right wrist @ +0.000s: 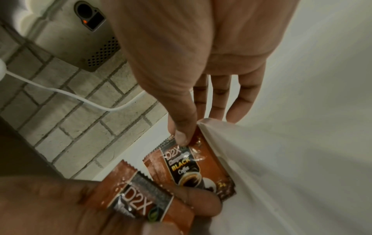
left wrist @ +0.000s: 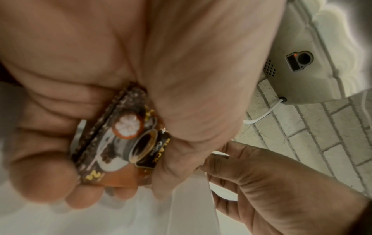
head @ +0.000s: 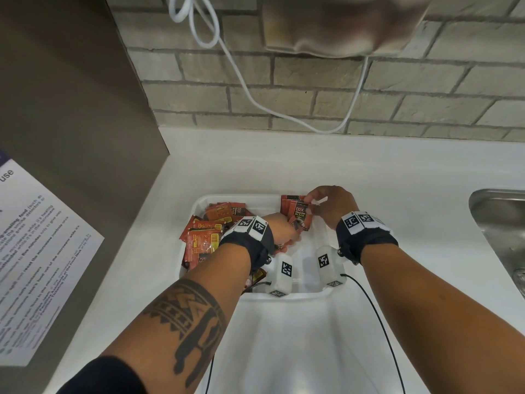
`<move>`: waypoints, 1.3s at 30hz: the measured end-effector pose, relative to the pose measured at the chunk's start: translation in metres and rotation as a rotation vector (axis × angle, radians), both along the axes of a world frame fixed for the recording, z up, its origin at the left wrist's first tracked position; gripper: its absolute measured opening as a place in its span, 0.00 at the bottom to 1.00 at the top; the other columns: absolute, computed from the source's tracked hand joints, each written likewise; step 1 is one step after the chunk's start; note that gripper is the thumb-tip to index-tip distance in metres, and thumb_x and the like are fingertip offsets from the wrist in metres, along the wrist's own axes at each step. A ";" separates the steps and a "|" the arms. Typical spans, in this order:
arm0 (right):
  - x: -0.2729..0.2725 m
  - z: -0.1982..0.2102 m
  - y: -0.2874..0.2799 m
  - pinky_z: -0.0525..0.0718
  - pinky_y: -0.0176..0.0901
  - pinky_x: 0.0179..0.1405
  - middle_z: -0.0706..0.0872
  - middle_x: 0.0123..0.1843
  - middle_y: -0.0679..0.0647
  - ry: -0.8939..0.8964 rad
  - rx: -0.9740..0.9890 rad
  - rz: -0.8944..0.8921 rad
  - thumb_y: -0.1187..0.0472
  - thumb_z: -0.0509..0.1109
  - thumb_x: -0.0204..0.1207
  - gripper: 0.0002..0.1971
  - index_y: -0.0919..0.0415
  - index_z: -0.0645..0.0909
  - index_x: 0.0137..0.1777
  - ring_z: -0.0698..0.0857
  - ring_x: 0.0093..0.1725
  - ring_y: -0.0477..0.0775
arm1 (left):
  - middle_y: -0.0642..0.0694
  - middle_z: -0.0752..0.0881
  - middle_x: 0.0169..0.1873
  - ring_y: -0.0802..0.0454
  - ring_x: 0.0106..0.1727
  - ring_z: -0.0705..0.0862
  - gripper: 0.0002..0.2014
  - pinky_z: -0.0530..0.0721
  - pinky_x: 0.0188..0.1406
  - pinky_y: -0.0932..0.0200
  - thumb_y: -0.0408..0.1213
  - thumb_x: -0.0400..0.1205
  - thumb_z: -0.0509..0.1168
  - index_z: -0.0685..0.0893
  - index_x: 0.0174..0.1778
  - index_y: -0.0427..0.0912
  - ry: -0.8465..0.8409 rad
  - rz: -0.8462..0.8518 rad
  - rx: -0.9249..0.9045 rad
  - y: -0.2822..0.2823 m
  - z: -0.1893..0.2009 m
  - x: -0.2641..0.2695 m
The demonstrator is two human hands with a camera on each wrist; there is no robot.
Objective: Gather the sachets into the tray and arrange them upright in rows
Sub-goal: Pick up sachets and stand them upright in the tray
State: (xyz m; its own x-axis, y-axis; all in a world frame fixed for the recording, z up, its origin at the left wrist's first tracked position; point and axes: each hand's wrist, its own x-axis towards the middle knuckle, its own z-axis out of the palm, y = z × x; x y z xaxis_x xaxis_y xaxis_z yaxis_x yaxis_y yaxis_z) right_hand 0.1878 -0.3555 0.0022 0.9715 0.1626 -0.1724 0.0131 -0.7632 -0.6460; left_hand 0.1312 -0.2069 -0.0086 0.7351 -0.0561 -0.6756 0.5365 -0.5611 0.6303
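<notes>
- The white tray (head: 199, 206) sits on the white worktop (head: 383, 172), and every place below is told from this tray.
- At the far right corner of the tray, a few sachets already stand upright as a short row (head: 295, 207), with their long axis vertical and the front one facing the person.
- The right hand (head: 331, 204) is over this corner. In the right wrist view its thumb presses on the top edge of the front standing sachet (right wrist: 193, 167), and the other fingers (right wrist: 239, 101) go down behind the tray wall, so it pinches the row against the wall.
- The left hand (head: 284, 228) is in the middle of the tray, just beside the row on its near side. Its fingers are curled around one or more held sachets (left wrist: 118, 147); the left wrist view shows a coffee cup print between thumb and fingers.
- A loose heap of sachets (head: 204, 237) lies flat and mixed along the left side of the tray.
- My judgement: the coming move depends on the left hand, the nearer one, bringing its sachets forward and right to the row, turned so the long axis stands up, parallel to the front sachet.
- The heap is not yet arranged, so much of the task remains.
</notes>
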 end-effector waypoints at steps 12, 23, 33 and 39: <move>0.002 0.003 0.000 0.76 0.37 0.46 0.86 0.54 0.46 -0.011 -0.006 0.021 0.60 0.76 0.75 0.04 0.51 0.89 0.47 0.83 0.50 0.49 | 0.43 0.83 0.29 0.49 0.25 0.78 0.05 0.79 0.27 0.58 0.33 0.81 0.70 0.84 0.41 0.36 -0.057 0.034 0.008 -0.003 -0.001 0.005; 0.001 0.007 0.004 0.72 0.34 0.44 0.83 0.50 0.44 -0.011 0.010 0.049 0.63 0.78 0.73 0.05 0.54 0.90 0.48 0.81 0.50 0.47 | 0.41 0.83 0.31 0.46 0.28 0.79 0.05 0.81 0.38 0.51 0.34 0.81 0.71 0.84 0.43 0.35 -0.060 0.086 -0.017 0.001 -0.008 0.005; 0.002 0.006 0.003 0.73 0.36 0.43 0.84 0.52 0.44 -0.011 -0.022 0.077 0.61 0.78 0.73 0.05 0.50 0.89 0.46 0.83 0.51 0.48 | 0.42 0.84 0.33 0.45 0.32 0.81 0.04 0.81 0.45 0.47 0.33 0.82 0.71 0.84 0.46 0.35 -0.038 0.123 -0.070 -0.002 -0.010 0.005; 0.003 0.008 -0.003 0.75 0.39 0.51 0.85 0.53 0.45 -0.023 0.006 0.072 0.59 0.80 0.72 0.05 0.48 0.88 0.43 0.83 0.55 0.48 | 0.38 0.84 0.35 0.43 0.33 0.79 0.04 0.80 0.47 0.47 0.29 0.81 0.69 0.85 0.50 0.34 0.001 0.140 -0.147 -0.001 -0.009 0.002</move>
State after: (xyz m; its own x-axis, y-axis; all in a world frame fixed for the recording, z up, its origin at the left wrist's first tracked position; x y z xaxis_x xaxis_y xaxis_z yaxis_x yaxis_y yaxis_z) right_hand 0.1910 -0.3581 0.0100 0.9609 0.2331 -0.1494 0.0825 -0.7561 -0.6492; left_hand 0.1328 -0.2077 -0.0175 0.7421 -0.0515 -0.6683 0.6032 -0.3833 0.6994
